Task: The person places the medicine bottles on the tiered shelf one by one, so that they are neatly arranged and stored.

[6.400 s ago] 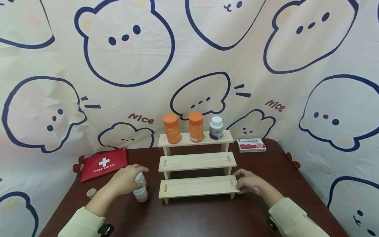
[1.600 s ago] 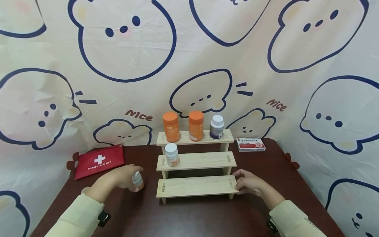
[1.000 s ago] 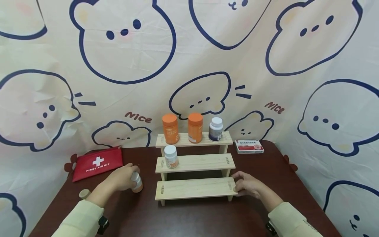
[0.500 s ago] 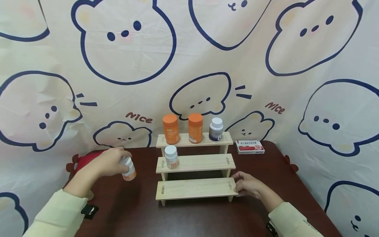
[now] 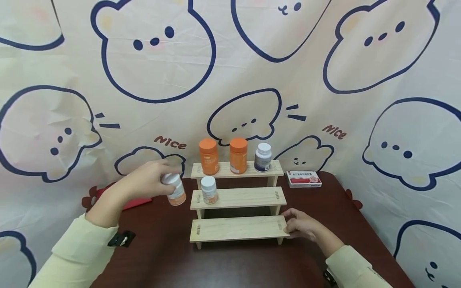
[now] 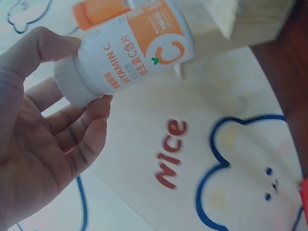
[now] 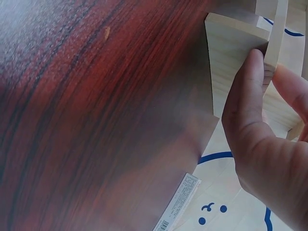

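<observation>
My left hand [image 5: 147, 182] pinches a white vitamin C bottle [image 5: 176, 192] by its cap, in the air left of the wooden tiered rack [image 5: 239, 229]. In the left wrist view the bottle [image 6: 130, 53] shows an orange label, with thumb and fingers round the cap. My right hand [image 5: 300, 226] grips the right end of the rack's lowest shelf; in the right wrist view, thumb and fingers [image 7: 248, 91] pinch the board's edge. A similar white bottle [image 5: 209, 190] stands at the left end of the middle shelf.
Two orange bottles [image 5: 209, 157] and a white-capped dark-labelled bottle [image 5: 263, 157] stand on the top shelf. A medicine box [image 5: 304, 179] lies at the back right of the dark table [image 5: 230, 266]. A red first aid pouch [image 5: 138, 203] is mostly hidden behind my left arm.
One white bottle came to stand on the middle shelf. My left hand then lifted the second from the table, up and right towards the rack. My right hand keeps its hold.
</observation>
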